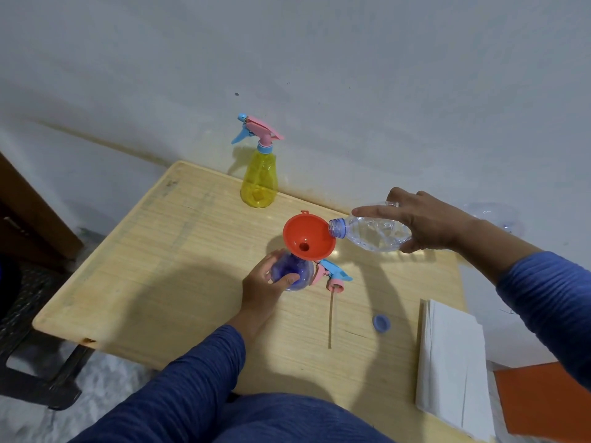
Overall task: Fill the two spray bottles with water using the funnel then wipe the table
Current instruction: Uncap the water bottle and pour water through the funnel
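— Table (134, 282), pale wood, is sitting mid-frame against a grey wall (351, 59); what's happening left of centre?
— Left hand (265, 284) is gripping the purple spray bottle (292, 273) under the orange funnel (308, 239); yellow spray bottle (259, 179) is standing above.
— And rightward?
— Right hand (428, 222) is clasping the tilted water bottle (372, 233), mouth at the funnel's rim; white paper (454, 369) is lying lower right.

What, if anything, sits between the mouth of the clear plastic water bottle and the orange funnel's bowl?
Nothing visible. The clear plastic water bottle, tilted in the right hand, has its open mouth at the orange funnel rim; its blue cap lies on the table.
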Action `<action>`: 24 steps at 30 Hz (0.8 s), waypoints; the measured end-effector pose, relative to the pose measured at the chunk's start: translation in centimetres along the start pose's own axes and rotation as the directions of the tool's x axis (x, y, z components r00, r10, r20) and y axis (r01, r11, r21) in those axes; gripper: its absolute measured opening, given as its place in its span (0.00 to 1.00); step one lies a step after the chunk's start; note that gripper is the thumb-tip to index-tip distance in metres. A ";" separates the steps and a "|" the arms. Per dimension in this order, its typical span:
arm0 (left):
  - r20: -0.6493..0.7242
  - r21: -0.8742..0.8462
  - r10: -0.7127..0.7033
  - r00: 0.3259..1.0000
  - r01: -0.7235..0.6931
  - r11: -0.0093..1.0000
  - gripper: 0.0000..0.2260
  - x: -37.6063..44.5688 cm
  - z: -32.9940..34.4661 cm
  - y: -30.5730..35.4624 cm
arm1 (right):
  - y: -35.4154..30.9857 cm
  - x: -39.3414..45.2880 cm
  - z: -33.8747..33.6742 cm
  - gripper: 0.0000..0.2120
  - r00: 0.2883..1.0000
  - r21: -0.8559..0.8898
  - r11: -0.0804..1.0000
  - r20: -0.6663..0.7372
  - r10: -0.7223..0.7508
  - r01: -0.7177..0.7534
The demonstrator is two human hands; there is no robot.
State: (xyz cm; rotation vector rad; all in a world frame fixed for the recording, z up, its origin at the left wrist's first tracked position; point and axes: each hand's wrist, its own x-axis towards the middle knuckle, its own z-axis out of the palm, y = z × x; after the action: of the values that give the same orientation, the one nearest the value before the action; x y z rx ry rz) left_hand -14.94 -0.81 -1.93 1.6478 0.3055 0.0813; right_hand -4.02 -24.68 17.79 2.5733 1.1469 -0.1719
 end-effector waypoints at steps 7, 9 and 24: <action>0.006 -0.015 0.004 1.000 -0.004 1.000 0.21 0.3 0.0 -0.2 | 0.4 0.4 0.3 0.52 1.000 -0.060 0.998 0.008 -0.002 0.003; 0.010 -0.006 0.006 1.000 -0.006 1.000 0.20 0.3 0.0 -0.2 | 0.5 0.4 0.4 0.52 1.000 -0.067 0.998 0.005 -0.006 0.006; 0.006 -0.046 -0.025 1.000 0.025 0.999 0.22 0.4 0.1 -0.5 | 0.9 0.6 0.5 0.54 1.000 -0.099 0.995 -0.012 -0.023 0.022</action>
State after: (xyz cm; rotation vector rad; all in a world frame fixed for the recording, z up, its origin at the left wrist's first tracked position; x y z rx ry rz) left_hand -14.63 -0.78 -2.51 1.5974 0.3181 0.0651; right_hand -2.91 -24.97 17.41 2.4793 1.1598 -0.1009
